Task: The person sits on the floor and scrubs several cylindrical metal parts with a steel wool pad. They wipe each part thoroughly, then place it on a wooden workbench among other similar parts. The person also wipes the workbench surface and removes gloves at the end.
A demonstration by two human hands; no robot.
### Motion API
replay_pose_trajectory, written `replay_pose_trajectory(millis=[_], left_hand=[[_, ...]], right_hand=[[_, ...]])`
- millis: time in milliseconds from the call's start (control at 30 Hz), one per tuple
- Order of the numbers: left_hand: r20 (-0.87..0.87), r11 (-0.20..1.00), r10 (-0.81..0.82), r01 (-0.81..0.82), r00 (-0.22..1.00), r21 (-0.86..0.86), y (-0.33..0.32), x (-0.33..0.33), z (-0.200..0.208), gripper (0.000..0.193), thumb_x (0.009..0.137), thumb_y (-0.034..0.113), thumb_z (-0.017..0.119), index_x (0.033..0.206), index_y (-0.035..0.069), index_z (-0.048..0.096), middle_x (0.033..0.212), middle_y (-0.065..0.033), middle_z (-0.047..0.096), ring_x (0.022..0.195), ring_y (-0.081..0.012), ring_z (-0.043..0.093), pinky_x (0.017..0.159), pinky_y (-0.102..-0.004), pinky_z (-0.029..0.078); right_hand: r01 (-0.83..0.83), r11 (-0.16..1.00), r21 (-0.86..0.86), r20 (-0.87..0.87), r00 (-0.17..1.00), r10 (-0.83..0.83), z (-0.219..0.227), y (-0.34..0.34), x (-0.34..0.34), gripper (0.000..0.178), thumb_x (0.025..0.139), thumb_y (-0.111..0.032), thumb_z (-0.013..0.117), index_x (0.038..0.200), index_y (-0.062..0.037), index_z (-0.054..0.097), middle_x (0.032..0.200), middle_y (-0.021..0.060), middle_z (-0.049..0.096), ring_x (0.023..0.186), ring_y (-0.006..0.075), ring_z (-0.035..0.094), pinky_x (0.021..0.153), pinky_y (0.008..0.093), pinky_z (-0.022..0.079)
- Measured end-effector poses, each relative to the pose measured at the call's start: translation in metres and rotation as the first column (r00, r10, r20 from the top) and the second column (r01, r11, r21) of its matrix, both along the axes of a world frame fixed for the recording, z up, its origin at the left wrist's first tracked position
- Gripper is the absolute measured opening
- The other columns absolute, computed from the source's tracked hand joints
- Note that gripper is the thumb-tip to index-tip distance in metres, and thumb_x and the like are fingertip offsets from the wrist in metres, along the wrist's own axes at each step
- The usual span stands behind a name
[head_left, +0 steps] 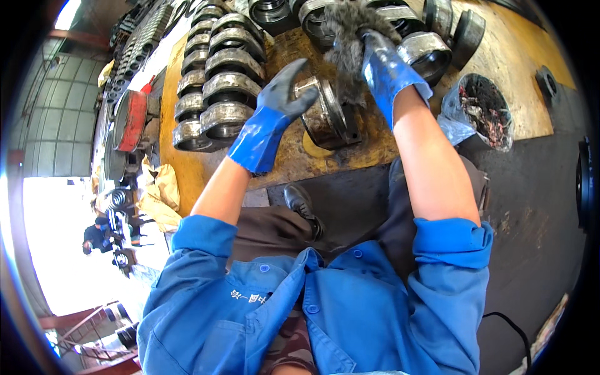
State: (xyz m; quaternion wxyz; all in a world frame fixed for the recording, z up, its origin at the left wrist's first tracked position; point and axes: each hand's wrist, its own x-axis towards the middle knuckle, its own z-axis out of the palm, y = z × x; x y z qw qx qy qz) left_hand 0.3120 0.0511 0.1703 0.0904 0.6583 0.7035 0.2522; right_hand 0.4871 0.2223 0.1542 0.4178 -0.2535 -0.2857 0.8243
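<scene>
Both hands wear blue rubber gloves with dark, soiled fingers. My left hand (279, 103) is open, thumb and fingers apart, at the left side of a wide metal ring (320, 112). Its thumb overlaps the ring's edge; whether it presses on it I cannot tell. The ring stands on its edge on the worktable, with a dark inner band and worn, shiny outer metal. My right hand (386, 62) is closed on a shaggy grey rag (347, 37), above and beyond the ring. The rag hides part of the rings behind it, and the right fingertips are partly hidden in it.
Rows of similar metal rings (226, 87) stand at the left of the yellow, stained worktable (281, 159). More rings (425, 53) stand at the far right. A plastic-lined bucket (484, 112) of dark scraps is by the table's right edge. A red-banded drum (131, 119) stands left.
</scene>
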Motion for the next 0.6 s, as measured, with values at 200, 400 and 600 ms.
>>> replay_pose_trajectory(millis=[200,400,600], left_hand=[[0.205,0.864,0.393,-0.436,0.896,0.251,0.005,-0.033,-0.08,0.054,0.09,0.032,0.065,0.139,0.011,0.057,0.136,-0.0222,0.061,0.123,-0.0368,0.061,0.102,-0.0412,0.049],[0.026,0.704,0.502,-0.426,0.865,0.568,0.039,-0.005,-0.128,0.04,0.093,0.015,0.057,0.131,0.007,0.061,0.13,-0.021,0.064,0.119,-0.0394,0.062,0.103,-0.0457,0.049],[0.03,0.727,0.526,-0.468,0.85,0.502,0.036,-0.001,-0.147,0.039,0.095,0.014,0.053,0.132,0.003,0.06,0.137,-0.0224,0.06,0.127,-0.0388,0.057,0.11,-0.0447,0.043]], right_hand=[[0.11,0.994,-0.006,-0.032,0.993,-0.11,-0.004,0.02,0.013,0.043,0.096,-0.036,0.059,0.126,-0.0056,0.061,0.116,0.0129,0.067,0.106,0.0314,0.065,0.095,0.0432,0.052],[0.13,0.987,-0.092,-0.009,0.991,-0.131,-0.032,0.013,0.006,0.04,0.096,-0.036,0.059,0.122,-0.0057,0.063,0.11,0.0129,0.069,0.102,0.0318,0.066,0.091,0.044,0.054],[0.087,0.973,-0.213,-0.053,0.993,-0.101,-0.076,0.003,-0.029,0.038,0.095,-0.036,0.059,0.118,-0.0057,0.065,0.105,0.0129,0.07,0.098,0.0321,0.067,0.088,0.0447,0.055]])
